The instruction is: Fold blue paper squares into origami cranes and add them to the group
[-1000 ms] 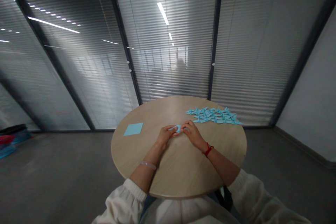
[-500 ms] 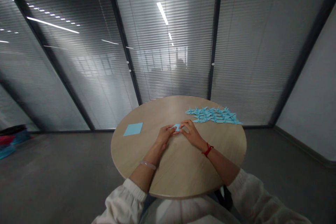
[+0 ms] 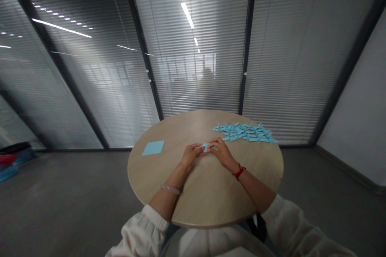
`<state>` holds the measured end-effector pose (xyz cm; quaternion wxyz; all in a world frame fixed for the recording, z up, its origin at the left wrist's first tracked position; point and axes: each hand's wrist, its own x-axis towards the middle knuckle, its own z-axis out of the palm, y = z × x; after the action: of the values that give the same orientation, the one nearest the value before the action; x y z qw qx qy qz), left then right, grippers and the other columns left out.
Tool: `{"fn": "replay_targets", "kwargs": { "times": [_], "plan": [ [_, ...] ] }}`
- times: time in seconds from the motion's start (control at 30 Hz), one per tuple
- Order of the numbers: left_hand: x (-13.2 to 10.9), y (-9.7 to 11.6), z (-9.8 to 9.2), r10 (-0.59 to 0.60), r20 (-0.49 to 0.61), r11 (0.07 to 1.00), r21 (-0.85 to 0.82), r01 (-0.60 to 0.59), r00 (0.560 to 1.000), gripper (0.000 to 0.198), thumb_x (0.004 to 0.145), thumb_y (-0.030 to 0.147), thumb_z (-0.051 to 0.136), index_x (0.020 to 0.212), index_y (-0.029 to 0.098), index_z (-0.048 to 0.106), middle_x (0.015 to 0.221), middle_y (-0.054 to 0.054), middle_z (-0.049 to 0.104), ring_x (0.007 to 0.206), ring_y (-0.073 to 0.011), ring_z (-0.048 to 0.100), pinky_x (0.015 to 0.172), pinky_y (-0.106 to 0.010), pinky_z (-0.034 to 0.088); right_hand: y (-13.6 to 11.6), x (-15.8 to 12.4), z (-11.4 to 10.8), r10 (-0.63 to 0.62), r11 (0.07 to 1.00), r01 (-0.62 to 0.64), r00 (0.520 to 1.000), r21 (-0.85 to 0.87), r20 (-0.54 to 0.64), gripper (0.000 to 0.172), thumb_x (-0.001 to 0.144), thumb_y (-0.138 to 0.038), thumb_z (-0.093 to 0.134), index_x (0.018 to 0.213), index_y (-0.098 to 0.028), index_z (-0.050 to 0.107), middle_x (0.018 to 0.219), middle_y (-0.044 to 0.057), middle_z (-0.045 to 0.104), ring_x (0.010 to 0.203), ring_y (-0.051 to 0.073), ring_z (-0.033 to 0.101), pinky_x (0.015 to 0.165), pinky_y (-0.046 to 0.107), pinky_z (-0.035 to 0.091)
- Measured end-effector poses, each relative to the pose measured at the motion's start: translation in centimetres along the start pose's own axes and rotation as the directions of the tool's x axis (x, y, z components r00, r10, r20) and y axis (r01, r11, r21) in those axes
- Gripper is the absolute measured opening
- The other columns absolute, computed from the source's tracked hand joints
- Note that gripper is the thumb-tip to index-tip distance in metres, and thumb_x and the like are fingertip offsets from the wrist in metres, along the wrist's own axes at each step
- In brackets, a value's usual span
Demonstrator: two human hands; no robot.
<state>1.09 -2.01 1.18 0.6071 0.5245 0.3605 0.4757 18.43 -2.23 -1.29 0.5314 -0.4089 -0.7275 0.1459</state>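
Note:
A small piece of folded light-blue paper [image 3: 205, 147] lies between my two hands, low over the middle of the round table. My left hand [image 3: 191, 156] grips its left side, fingers closed on it. At the paper's right edge, my right hand [image 3: 220, 152] has its thumb and fingertips pinched on it. The fingers cover part of the paper, so its exact folds cannot be made out. Beyond my right hand sits a group of several folded light-blue paper cranes [image 3: 247, 132], set close together in rows.
A stack or sheet of flat light-blue paper [image 3: 153, 148] lies at the table's left. The round wooden table [image 3: 211, 196] has its near edge at my lap. Glass panels with blinds [image 3: 199, 88] stand behind it. Blue and red items [image 3: 15, 160] rest on the floor far left.
The fingers of my right hand have drawn in closer to the folded paper, and its visible part has shifted slightly right. My left hand stays nearly in place.

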Motion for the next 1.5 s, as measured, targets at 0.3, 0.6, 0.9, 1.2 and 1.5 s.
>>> {"fn": "replay_targets", "kwargs": {
  "times": [0.3,0.6,0.9,1.2,1.5],
  "plan": [
    [0.03,0.08,0.08,0.024,0.015,1.000,0.003,-0.024,1.000,0.047,0.055,0.036,0.083,0.090,0.006,0.071,0.084,-0.011,0.072,0.077,-0.0190,0.067,0.085,-0.033,0.050,0.73,-0.07,0.28,0.043,0.998,-0.042,0.999,0.046,-0.021,0.006,0.081,-0.023,0.061,0.080,-0.021,0.066,0.096,0.005,0.056,0.096,0.019,0.054,0.089,0.035,0.042],
    [0.04,0.02,0.10,0.019,0.002,1.000,-0.012,-0.019,1.000,0.044,0.056,0.034,0.084,0.088,0.008,0.071,0.082,-0.010,0.072,0.074,-0.0177,0.067,0.085,-0.033,0.050,0.75,-0.22,0.32,-0.010,1.000,0.010,1.000,0.001,0.000,0.006,0.083,-0.023,0.058,0.086,-0.020,0.063,0.096,0.005,0.054,0.096,0.019,0.053,0.088,0.035,0.044],
    [-0.04,0.14,0.21,0.021,0.015,0.997,0.068,-0.022,1.000,0.049,0.051,0.033,0.086,0.091,0.009,0.071,0.083,-0.009,0.072,0.074,-0.0176,0.066,0.079,-0.030,0.049,0.77,-0.16,0.19,0.050,0.999,-0.050,0.999,-0.006,0.001,0.006,0.081,-0.021,0.058,0.082,-0.020,0.064,0.095,0.005,0.054,0.093,0.018,0.054,0.085,0.033,0.045],
    [0.14,-0.23,0.04,0.015,0.028,0.998,0.054,-0.017,0.999,0.047,0.053,0.034,0.084,0.091,0.008,0.072,0.083,-0.010,0.072,0.075,-0.0191,0.066,0.078,-0.029,0.049,0.64,-0.04,0.32,0.107,0.994,-0.107,0.994,0.032,-0.003,0.005,0.077,-0.019,0.060,0.078,-0.020,0.064,0.094,0.004,0.052,0.092,0.018,0.053,0.084,0.033,0.047],
    [-0.06,-0.02,0.19,0.031,0.001,0.999,0.021,-0.031,1.000,0.044,0.053,0.029,0.083,0.090,0.009,0.072,0.081,-0.008,0.072,0.074,-0.0195,0.067,0.082,-0.033,0.050,0.73,0.00,0.60,0.120,0.991,-0.118,0.992,0.070,-0.025,0.006,0.074,-0.023,0.061,0.079,-0.020,0.060,0.092,0.004,0.054,0.090,0.018,0.055,0.083,0.034,0.048]
  ]
}}
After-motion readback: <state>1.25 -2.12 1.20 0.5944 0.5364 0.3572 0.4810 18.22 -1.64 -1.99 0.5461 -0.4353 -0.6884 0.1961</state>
